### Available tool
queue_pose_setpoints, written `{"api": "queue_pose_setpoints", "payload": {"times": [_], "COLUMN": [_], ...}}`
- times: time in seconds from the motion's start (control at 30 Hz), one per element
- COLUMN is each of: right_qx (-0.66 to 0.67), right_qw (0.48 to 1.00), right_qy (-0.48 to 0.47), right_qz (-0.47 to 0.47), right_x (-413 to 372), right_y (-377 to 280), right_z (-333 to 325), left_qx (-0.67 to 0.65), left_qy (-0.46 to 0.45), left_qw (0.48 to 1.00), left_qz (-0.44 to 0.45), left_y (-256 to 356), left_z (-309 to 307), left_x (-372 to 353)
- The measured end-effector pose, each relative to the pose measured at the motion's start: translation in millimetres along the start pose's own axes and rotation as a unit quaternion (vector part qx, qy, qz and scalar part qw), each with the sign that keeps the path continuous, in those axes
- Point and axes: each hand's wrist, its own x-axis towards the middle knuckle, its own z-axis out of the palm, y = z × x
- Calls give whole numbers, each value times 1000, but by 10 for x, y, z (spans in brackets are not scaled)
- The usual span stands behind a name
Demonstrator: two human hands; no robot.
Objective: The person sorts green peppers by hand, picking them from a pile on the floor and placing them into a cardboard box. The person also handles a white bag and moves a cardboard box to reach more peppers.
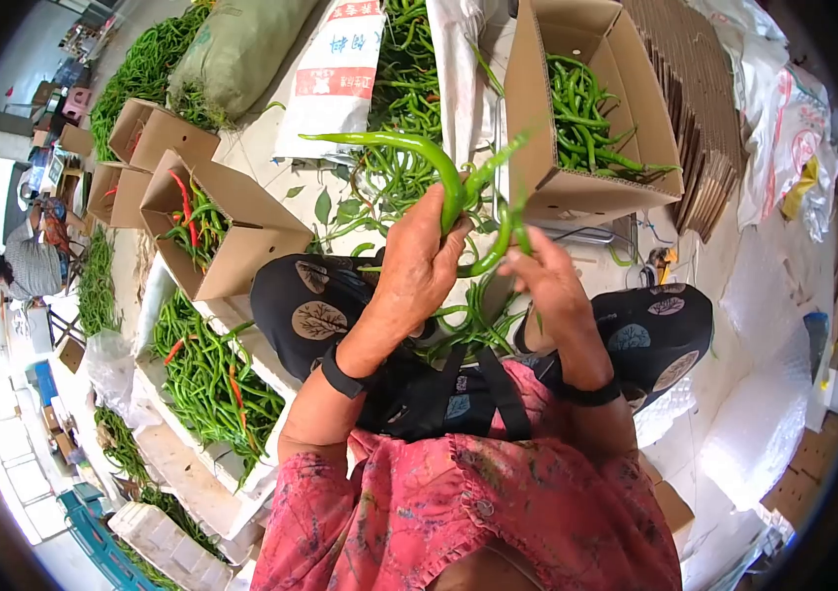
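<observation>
My left hand [417, 258] is closed around several green chili peppers [389, 141], and one long curved pepper sticks out over the fingers. Close by on the right, my right hand [549, 286] pinches a green chili pepper [501, 243]; its fingers are slightly blurred. The two hands are a little apart, above my lap. Beyond them, loose green chili peppers [404, 108] spill from an open white sack [335, 89]. An open cardboard box [596, 194] at the upper right holds green chili peppers [581, 113] lying lengthwise.
Another cardboard box [266, 251] at the left contains red and green peppers. Below it, a white foam box [286, 399] is heaped with green peppers. Flattened cardboard [700, 118] stands stacked at the right. A full green sack [241, 54] lies behind. Another person [36, 261] sits far left.
</observation>
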Motion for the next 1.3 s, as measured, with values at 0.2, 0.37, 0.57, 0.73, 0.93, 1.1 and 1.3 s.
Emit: {"api": "queue_pose_setpoints", "payload": {"times": [0.2, 0.37, 0.57, 0.73, 0.93, 1.1, 1.3], "right_qx": [175, 323, 461, 415, 185, -106, -482], "right_qw": [983, 942, 874, 886, 932, 976, 838], "right_qy": [56, -89, -132, -116, 2, 124, 180], "right_qz": [-23, -36, -82, -171, -311, -141, -183], "right_x": [-211, 85, 410, 447, 434, 1092, 762], "right_y": [-392, -330, -408, -912, -1552, -1193, -1085], "right_z": [99, 238, 494, 155, -791, -1398, -912], "left_qx": [47, 48, -17, -37, 123, 577, 246], "left_qy": [-49, -15, 9, 170, 208, 170, 102], "left_qw": [998, 998, 999, 984, 970, 798, 958], "left_qz": [-8, 23, 38, -30, -24, -23, -106], "left_y": [57, 83, 181, 406, -345, -2077, -1788], "left_z": [-42, 38, -211, -966, -2504, -3580, -2366], "left_x": [-17, -99, -52, 8, 42, -368, -264]}}
